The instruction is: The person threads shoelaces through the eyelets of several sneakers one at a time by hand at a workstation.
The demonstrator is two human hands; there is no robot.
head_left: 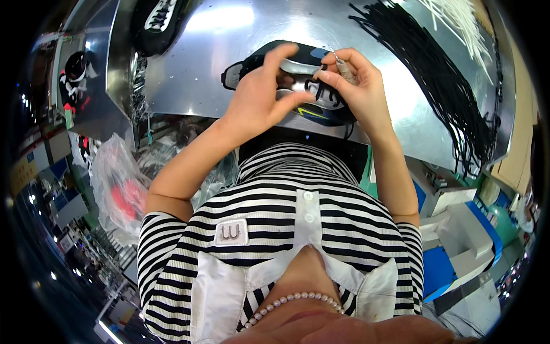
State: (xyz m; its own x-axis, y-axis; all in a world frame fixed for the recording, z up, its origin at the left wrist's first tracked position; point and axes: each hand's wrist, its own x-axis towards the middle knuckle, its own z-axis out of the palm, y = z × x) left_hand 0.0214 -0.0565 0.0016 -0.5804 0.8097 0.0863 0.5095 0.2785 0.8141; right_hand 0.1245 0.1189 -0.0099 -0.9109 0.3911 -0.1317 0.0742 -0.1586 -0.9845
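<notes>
A black and grey sneaker (pixel 323 116) with a yellow stripe lies sideways on the metal table in front of me. Black shoelace (pixel 327 90) is threaded through part of its eyelets, and a loose end hangs over the shoe's near side. My left hand (pixel 258 94) arches over the sneaker's left part, thumb and fingers spread apart, holding nothing. In my right hand (pixel 362 86) is a small hook tool (pixel 345 71) with a wrapped handle and a thin metal shaft. The right fingertips are also close to the lace; whether they pinch it I cannot tell.
A long bundle of black laces (pixel 424 63) lies at the right of the metal table (pixel 192 86), with white laces (pixel 458 23) beyond. Another black shoe (pixel 157 26) sits far left. A plastic bag (pixel 117 183) hangs at left; open boxes (pixel 458 246) stand lower right.
</notes>
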